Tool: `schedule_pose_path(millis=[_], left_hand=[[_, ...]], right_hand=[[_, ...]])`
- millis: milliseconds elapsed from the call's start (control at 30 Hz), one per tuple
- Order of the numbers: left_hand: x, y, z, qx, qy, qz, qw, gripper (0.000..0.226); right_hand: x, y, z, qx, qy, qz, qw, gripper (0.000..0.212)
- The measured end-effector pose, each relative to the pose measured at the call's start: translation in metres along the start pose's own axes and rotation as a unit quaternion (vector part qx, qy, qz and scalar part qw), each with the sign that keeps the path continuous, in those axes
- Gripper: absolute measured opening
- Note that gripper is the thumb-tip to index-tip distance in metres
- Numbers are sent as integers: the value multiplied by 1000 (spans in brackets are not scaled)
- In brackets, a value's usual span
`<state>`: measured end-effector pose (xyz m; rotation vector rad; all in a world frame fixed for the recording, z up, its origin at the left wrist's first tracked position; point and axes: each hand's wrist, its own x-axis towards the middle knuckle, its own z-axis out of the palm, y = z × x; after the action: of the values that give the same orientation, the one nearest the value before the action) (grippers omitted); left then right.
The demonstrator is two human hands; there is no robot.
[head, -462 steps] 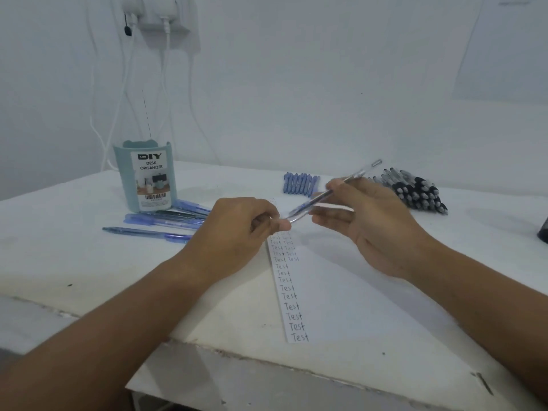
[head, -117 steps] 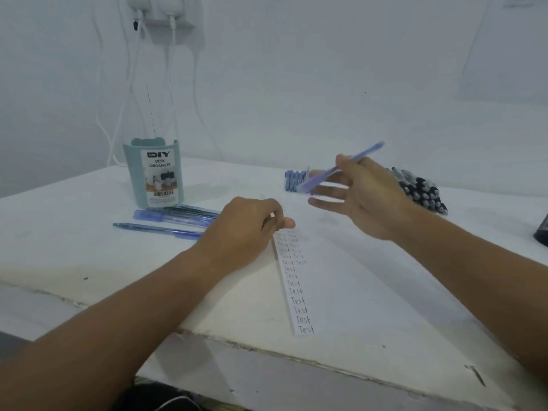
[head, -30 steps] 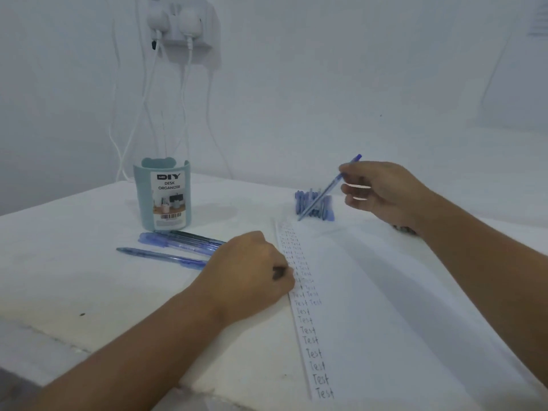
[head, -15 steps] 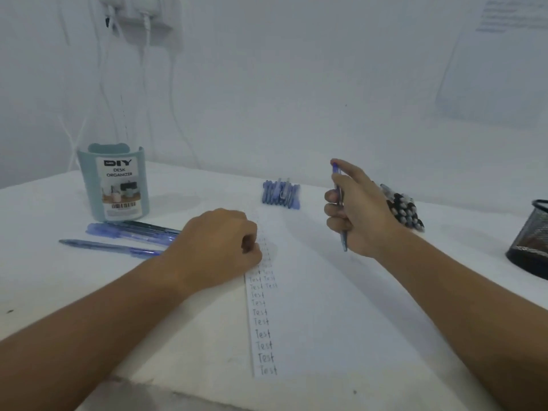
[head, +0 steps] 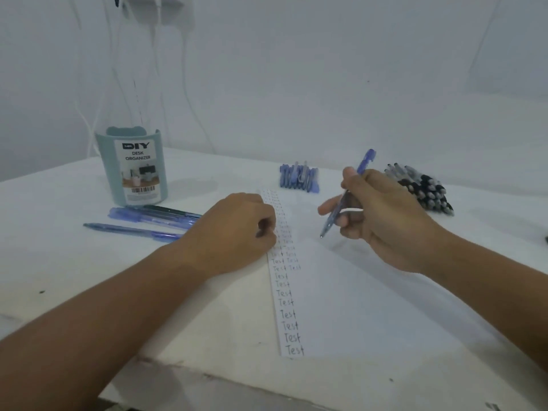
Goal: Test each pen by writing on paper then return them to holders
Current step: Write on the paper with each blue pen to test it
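While right hand [head: 394, 221] is gripping blue pen [head: 345, 200], tip hovering just above paper [head: 355, 292], we are noting left hand [head: 237, 229] fisted on paper edge; many "Test" lines written, pen piles beyond still waiting, tested pens beside left hand unreturned to holder [head: 133, 167].

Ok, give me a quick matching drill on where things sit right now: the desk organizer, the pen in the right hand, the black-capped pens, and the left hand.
Things:
1. desk organizer
2. blue pen in right hand
3. black-capped pens
4. left hand

Places:
A. heaped at the far right of the table
B. resting fisted on the paper's left edge
C. upright at the far left
D. tip down, just above the paper

Pairs: 1-C, 2-D, 3-A, 4-B
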<state>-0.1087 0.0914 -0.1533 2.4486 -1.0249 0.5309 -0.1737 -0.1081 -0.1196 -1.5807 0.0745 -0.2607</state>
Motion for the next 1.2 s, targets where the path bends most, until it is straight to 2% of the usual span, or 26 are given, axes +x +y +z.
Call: schedule_pose_path(millis=[100,167,200,333,533,767,1200], left_hand=[[0,0,1,0,-1,1,1000,10],[0,0,1,0,3,7,1000,10],[0,0,1,-1,7,10,1000,9],[0,1,1,2,6,17,1000,9],[0,1,2,20,9,26,999,11],[0,1,3,24,12,31,999,12],[1,1,4,20,11,24,999,11]], right_hand=[[-19,9,6,52,-52,15,997,14],[-26,14,8,42,-98,7,994,33],[-28,14,9,22,-110,-3,994,35],[-30,12,15,-7,-117,-9,993,19],[-36,13,17,-65,-150,-31,986,36],[-42,12,18,-55,-171,-35,983,36],[-45,13,20,-100,-159,-54,981,34]])
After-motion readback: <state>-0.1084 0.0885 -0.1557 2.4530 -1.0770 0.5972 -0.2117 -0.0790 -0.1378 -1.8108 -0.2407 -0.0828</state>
